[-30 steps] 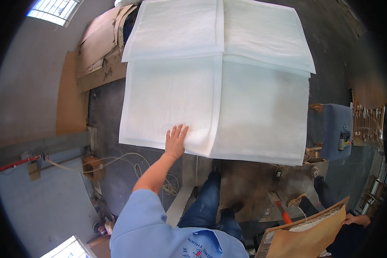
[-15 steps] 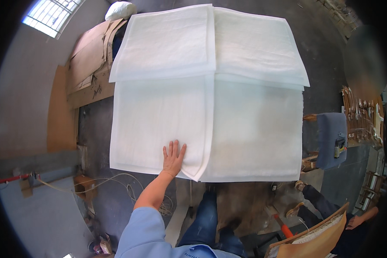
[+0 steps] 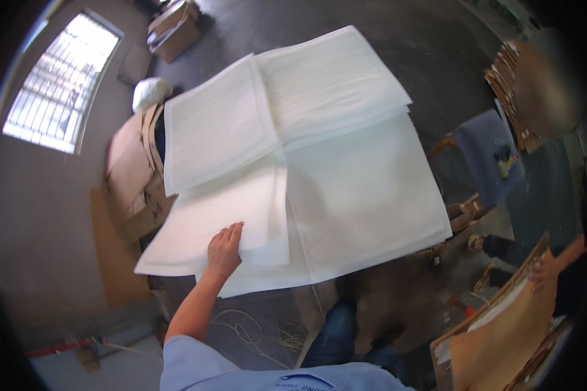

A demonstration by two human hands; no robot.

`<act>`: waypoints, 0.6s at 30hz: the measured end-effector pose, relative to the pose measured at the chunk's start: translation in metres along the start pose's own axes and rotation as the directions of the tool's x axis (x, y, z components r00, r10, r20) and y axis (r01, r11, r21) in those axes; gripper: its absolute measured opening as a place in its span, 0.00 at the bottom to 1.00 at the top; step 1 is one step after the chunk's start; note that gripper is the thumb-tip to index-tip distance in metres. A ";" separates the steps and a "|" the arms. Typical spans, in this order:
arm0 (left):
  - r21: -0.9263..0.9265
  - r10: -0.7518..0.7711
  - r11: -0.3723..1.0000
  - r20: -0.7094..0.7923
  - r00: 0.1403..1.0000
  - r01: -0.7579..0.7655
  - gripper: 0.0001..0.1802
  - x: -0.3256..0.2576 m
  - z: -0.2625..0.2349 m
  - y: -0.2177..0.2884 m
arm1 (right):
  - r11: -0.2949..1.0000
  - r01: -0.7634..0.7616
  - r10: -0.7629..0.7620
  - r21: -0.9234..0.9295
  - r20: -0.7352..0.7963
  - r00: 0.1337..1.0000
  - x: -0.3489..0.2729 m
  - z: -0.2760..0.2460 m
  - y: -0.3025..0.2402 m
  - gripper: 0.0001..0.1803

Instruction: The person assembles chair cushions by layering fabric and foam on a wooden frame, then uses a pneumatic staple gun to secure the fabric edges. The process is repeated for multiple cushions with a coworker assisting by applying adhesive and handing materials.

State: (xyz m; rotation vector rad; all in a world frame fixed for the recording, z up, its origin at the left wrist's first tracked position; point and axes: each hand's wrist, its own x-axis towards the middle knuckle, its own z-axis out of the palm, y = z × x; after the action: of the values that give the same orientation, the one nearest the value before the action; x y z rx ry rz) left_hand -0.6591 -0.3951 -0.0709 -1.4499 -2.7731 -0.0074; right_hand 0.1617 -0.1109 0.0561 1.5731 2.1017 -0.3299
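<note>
My left hand (image 3: 225, 251) is closed on a white padding sheet (image 3: 248, 195) near its front edge, fingers together on top and thumb hidden. This sheet lies slanted at the front left. Beneath its near edge another white sheet (image 3: 261, 280) shows. More soft white sheets lie in overlapping stacks: a far left stack (image 3: 215, 124), a far right stack (image 3: 332, 81) and a front right stack (image 3: 372, 189). My right hand is out of view.
At the right stands a blue-grey padded chair (image 3: 486, 153) with a small tool on it. A co-worker's hand (image 3: 541, 270) holds a tan padded panel (image 3: 502, 332) at the lower right. Brown cardboard (image 3: 127, 163) leans at the left; a loose cable (image 3: 241, 326) lies on the floor.
The front left sheet has shifted left and turned with my left hand, baring the sheet below. My fingers have gone from spread to together. The whole view has turned.
</note>
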 end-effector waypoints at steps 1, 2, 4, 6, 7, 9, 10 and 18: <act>-0.008 0.058 0.998 -0.095 0.994 -0.059 0.36 0.018 -0.013 -0.005 | 1.000 0.021 -0.021 0.001 0.016 1.000 -0.003 -0.004 0.006 0.16; 0.000 0.039 0.999 -0.166 0.985 -0.039 0.38 0.034 -0.040 -0.015 | 0.999 -0.019 0.019 0.027 0.016 1.000 0.000 0.002 0.005 0.15; -0.003 -0.111 0.994 -0.099 0.989 0.111 0.39 0.061 -0.113 -0.037 | 0.999 -0.011 0.013 0.041 -0.049 0.999 -0.008 0.008 0.020 0.14; -0.151 -0.156 0.978 -0.082 0.984 0.143 0.33 0.070 -0.213 -0.050 | 0.989 0.119 -0.106 0.084 -0.148 0.983 0.009 0.016 0.044 0.14; -0.138 -0.119 0.985 -0.095 0.988 0.105 0.28 0.110 -0.255 -0.027 | 0.977 0.098 -0.052 0.191 -0.229 0.972 -0.015 0.042 0.049 0.16; -0.266 -0.185 0.952 -0.112 0.976 0.150 0.27 0.097 -0.309 -0.001 | 0.943 0.178 -0.061 0.281 -0.379 0.923 -0.021 0.058 0.072 0.25; -0.355 -0.205 0.924 -0.136 0.969 0.145 0.26 0.085 -0.338 0.020 | 0.942 0.138 -0.022 0.305 -0.354 0.935 -0.024 0.072 0.080 0.25; -0.688 -0.372 0.722 -0.297 0.880 0.073 0.23 -0.064 -0.466 0.157 | 0.834 0.263 -0.108 0.484 -0.325 0.940 -0.023 0.072 0.116 0.17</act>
State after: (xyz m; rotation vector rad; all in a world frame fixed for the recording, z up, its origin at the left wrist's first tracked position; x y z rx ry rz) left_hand -0.4896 -0.3627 0.3938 -0.9592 -2.6362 -1.2740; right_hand 0.2938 -0.1279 0.0183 1.7933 2.5512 -0.8551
